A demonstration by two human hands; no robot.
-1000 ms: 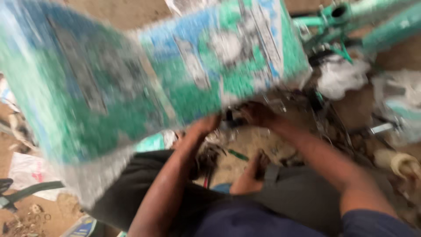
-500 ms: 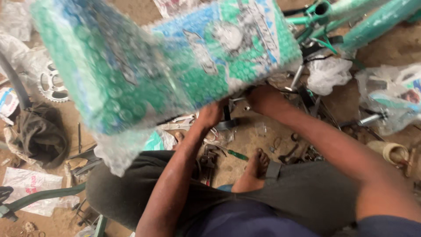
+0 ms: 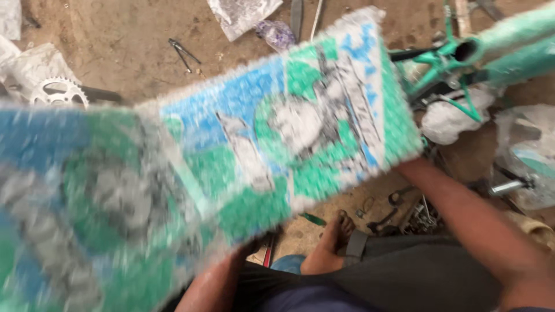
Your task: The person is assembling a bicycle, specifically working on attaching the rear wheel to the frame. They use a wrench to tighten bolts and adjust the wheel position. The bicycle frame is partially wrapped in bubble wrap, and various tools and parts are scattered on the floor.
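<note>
Overhead, blurred bubble-wrapped panel (image 3: 231, 167) covering both hands, each grip's state impossible to tell.

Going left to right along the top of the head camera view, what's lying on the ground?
Toothed chainring → small pliers → crumpled plastic bag → green bicycle frame.
</note>
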